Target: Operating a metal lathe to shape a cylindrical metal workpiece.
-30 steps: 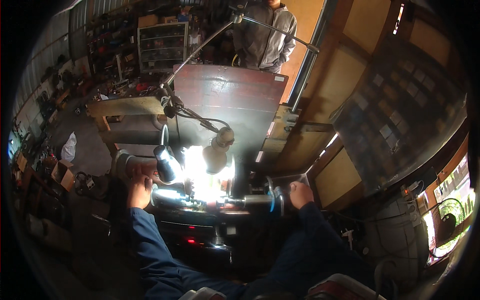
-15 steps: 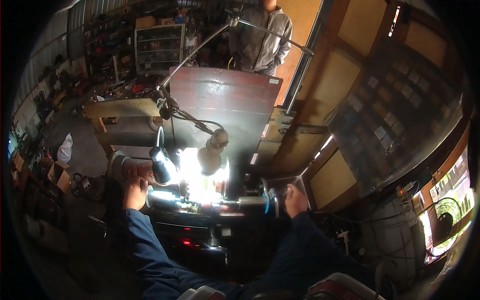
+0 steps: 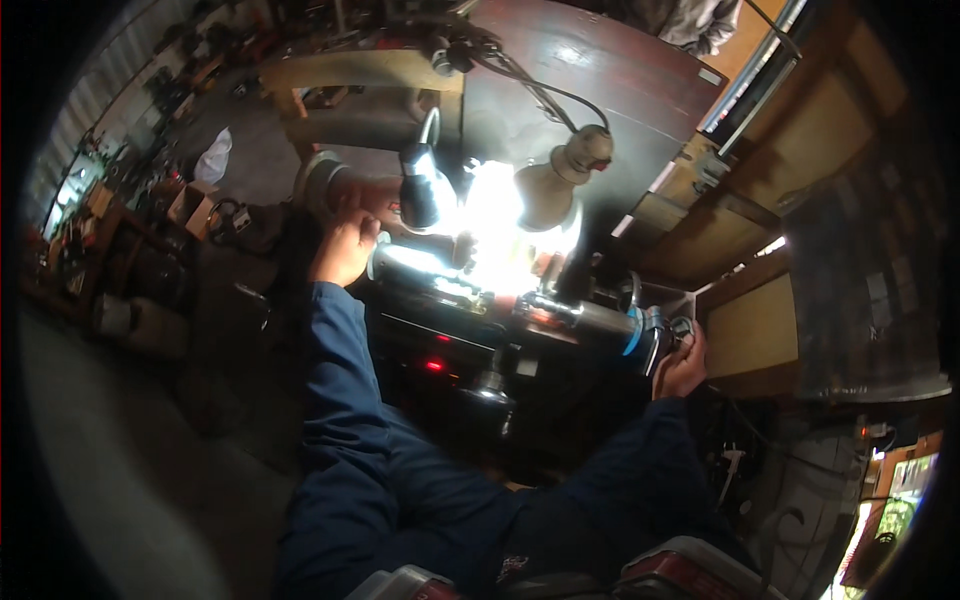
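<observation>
A small metal lathe stretches across the middle of the head view, its centre washed out by lamp glare. My left hand (image 3: 347, 248) is at its left end, fingers bent against the reddish rounded housing (image 3: 378, 200); what lies under the fingertips is hidden. At the other end, a grey metal cylinder (image 3: 602, 318) with a blue ring (image 3: 633, 331) leads to a shiny crank handle (image 3: 655, 345). My right hand (image 3: 683, 366) is closed round a dark round knob (image 3: 682, 332) beside that handle. Between my hands the workpiece area is too bright to make out.
Two lamps, a dark metal one (image 3: 426, 190) and a beige one (image 3: 562, 180), hang close over the lathe. Behind stands a large dark red panel (image 3: 610, 60). A wooden frame (image 3: 365, 72) is at the back left, a cardboard box (image 3: 190, 208) farther left.
The view has tilted down and turned left, so the lathe sits higher and farther right. My right hand has shifted from beside the crank onto the knob. My left hand keeps its place.
</observation>
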`<control>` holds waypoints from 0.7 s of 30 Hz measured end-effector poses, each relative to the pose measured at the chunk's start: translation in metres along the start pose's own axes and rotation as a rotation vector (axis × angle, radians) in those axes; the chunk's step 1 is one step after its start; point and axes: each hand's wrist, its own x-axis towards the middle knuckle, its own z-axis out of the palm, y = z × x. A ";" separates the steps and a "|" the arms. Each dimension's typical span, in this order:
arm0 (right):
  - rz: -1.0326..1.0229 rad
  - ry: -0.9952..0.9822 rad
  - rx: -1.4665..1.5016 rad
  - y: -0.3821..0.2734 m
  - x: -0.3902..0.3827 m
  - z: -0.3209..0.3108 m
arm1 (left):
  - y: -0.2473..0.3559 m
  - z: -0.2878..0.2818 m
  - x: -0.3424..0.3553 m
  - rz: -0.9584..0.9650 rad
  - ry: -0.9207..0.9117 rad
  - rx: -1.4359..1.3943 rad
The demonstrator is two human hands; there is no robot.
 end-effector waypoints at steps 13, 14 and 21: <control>0.169 -0.468 -0.289 -0.012 0.051 -0.004 | 0.008 -0.007 0.001 -0.075 -0.053 -0.134; 0.162 -0.501 -0.311 -0.012 0.054 -0.005 | 0.008 -0.006 0.002 -0.079 -0.060 -0.142; 0.129 -0.382 -0.255 -0.007 0.043 -0.006 | 0.002 0.001 0.002 -0.023 -0.042 -0.135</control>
